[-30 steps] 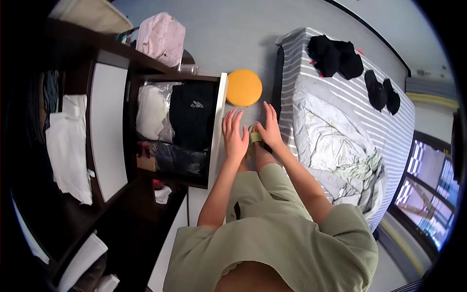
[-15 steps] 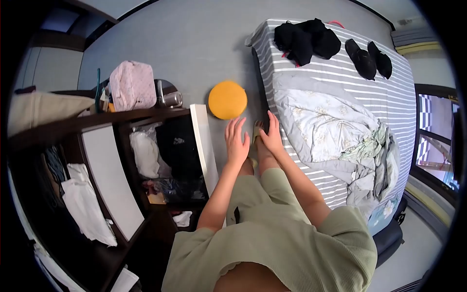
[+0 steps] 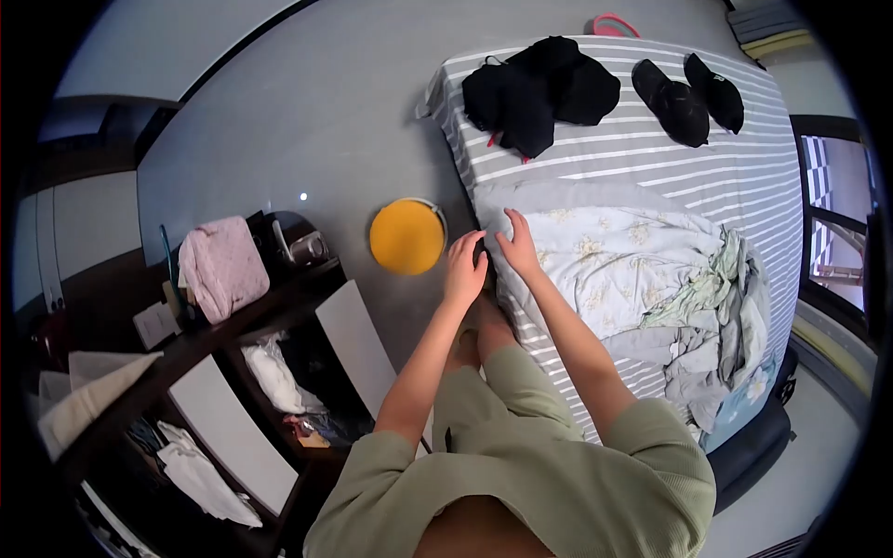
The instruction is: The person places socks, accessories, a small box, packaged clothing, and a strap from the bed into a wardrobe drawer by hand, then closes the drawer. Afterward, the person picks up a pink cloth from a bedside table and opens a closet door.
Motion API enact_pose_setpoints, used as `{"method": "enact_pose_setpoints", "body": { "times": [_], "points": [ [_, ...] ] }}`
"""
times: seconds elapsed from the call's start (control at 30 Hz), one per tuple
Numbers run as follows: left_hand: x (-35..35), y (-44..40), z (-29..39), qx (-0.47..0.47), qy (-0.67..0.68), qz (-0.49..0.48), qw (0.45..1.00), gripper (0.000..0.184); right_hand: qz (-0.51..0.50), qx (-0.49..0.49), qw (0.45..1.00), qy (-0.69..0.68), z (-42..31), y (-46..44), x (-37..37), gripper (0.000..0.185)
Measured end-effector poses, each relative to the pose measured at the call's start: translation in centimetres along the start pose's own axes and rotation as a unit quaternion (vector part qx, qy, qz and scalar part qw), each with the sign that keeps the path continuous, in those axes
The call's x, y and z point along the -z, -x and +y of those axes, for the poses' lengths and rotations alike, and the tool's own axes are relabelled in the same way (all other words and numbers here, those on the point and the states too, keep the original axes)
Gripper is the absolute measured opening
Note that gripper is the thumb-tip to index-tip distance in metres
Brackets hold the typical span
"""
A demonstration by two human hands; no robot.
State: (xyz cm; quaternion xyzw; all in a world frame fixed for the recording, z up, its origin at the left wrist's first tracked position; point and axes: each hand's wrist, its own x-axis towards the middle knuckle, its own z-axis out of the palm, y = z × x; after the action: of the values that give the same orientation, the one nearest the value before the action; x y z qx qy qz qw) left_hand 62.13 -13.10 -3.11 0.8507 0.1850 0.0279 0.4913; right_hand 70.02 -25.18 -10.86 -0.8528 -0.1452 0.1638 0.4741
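My left hand (image 3: pixel 464 271) is held out in front of me near the bed's side edge, fingers extended and holding nothing. To its right, my right hand (image 3: pixel 517 247) hovers over the near corner of the rumpled floral quilt (image 3: pixel 595 244), with thumb and fingers apart. Whether it touches the quilt I cannot tell. The quilt lies on a bed (image 3: pixel 744 195) with a grey and white striped sheet. Farther up the bed are a heap of black clothing (image 3: pixel 539 93) and black caps (image 3: pixel 677 107).
A round stool with a yellow top (image 3: pixel 406 237) stands on the floor left of the bed. At left is a dark wardrobe with white panels (image 3: pixel 233 432), clothes inside. A pink quilted bag (image 3: pixel 223 268) sits on top. A red-rimmed basin (image 3: pixel 614 25) shows beyond the bed.
My view has turned toward the bed, and the stool and wardrobe now appear lower and farther left. My hands have shifted closer to the quilt's corner, both still empty.
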Motion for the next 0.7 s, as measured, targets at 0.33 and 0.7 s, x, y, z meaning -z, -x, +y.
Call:
{"method": "enact_pose_setpoints", "body": {
  "times": [0.33,0.7],
  "points": [
    [-8.9,-15.9,-3.5,-0.012,0.198,-0.072,0.978,0.024,0.042,-0.078,0.996,0.017,6.6,-11.6,0.7,0.045],
    [-11.4,-24.0,1.2,0.153,0.369,0.030,0.916,0.032,0.017,-0.136,0.989,-0.056,7.6,-14.5,1.0,0.044]
  ]
}}
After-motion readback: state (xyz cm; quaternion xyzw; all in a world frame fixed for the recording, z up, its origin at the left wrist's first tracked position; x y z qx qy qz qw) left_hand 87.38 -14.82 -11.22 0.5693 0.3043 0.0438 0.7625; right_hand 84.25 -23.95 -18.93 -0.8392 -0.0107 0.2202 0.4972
